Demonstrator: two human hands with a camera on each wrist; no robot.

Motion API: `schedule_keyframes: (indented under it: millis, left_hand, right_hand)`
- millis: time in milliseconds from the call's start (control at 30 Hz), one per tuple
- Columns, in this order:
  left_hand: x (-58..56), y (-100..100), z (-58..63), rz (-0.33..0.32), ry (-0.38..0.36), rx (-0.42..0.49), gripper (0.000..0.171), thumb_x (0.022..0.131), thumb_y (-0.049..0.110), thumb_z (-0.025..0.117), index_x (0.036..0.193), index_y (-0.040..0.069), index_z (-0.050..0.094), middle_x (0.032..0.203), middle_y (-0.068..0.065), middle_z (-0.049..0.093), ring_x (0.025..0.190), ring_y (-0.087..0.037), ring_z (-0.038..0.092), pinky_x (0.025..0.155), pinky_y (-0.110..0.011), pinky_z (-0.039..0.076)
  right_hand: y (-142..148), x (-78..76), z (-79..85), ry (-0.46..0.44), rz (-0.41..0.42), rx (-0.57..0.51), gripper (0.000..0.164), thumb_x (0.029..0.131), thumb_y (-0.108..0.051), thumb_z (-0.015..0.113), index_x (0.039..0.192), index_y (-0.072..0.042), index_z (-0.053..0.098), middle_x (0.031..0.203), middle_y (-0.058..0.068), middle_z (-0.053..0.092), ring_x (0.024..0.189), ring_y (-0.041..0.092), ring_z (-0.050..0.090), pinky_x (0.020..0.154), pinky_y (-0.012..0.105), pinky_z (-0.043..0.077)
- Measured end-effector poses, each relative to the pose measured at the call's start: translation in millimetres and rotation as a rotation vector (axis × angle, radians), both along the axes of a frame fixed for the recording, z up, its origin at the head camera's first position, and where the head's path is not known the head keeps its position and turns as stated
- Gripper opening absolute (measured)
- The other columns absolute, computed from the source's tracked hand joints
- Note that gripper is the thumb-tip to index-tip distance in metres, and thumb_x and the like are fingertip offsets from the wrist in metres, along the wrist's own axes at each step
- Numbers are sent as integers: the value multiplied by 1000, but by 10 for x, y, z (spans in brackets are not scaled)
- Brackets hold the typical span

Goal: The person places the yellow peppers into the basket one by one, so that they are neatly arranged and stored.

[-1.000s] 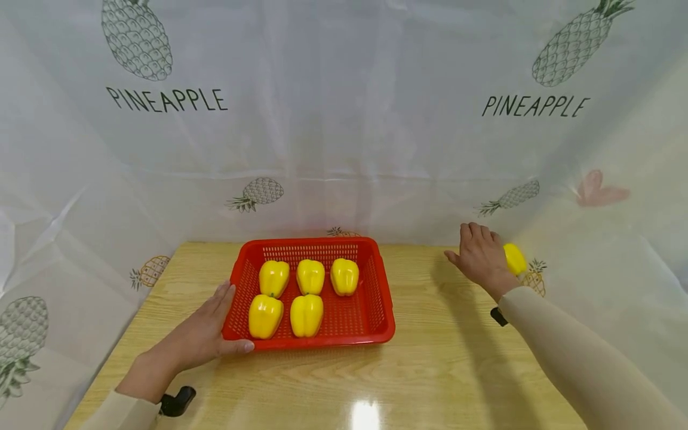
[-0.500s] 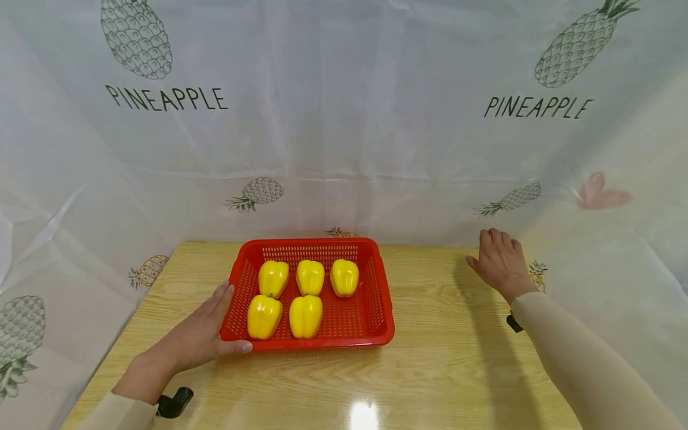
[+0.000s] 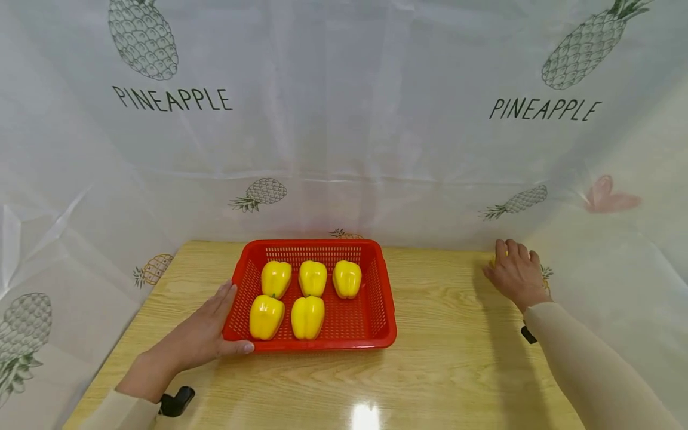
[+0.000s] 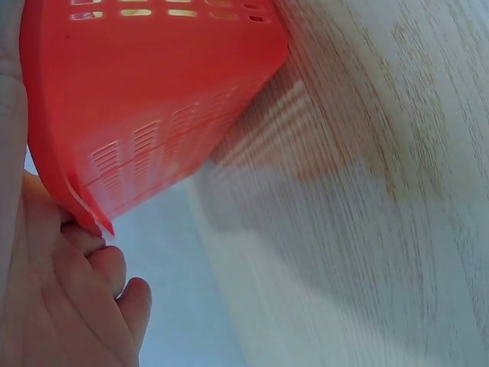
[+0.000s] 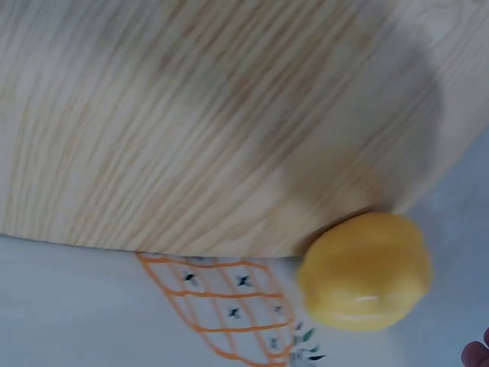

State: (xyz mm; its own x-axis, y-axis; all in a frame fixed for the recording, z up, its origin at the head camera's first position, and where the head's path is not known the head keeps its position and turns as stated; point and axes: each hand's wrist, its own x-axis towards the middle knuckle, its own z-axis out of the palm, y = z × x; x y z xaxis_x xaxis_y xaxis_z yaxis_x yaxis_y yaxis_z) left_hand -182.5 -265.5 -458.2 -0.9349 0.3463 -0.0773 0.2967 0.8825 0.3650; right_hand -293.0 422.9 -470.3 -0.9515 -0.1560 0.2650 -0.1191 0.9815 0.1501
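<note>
A red plastic basket (image 3: 349, 343) stands on the wooden table with several yellow bell peppers (image 3: 307, 318) inside. My left hand (image 3: 199, 334) holds its near left corner, thumb along the front rim. In the left wrist view the fingers (image 4: 107, 267) curl against the rim. At the table's far right corner, my right hand (image 3: 516, 273) is over another yellow bell pepper (image 5: 365, 271), which it mostly hides in the head view. The right wrist view shows that pepper at the table's corner, with fingertips (image 5: 475, 354) a little apart from it.
A white sheet (image 3: 344, 149) printed with pineapples hangs behind and beside the wooden table (image 3: 430, 346). Its folds meet the table's back and side edges. Inside the basket, bare mesh floor (image 3: 349, 319) shows at the front right.
My right hand has moved right, over the lone pepper, which it now mostly covers in the head view. The left hand and basket stay in place.
</note>
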Motion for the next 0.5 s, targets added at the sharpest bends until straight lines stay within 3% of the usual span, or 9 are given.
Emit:
schedule_keyframes:
  millis: [500]
  left_hand:
    - [16, 11, 19, 4, -7, 4, 134, 81, 84, 67, 166, -6, 15, 174, -29, 12, 154, -56, 25, 119, -71, 35]
  right_hand:
    - [404, -25, -172, -54, -69, 43, 85, 95, -36, 76, 145, 16, 30, 138, 43, 39, 123, 61, 43, 93, 76, 39]
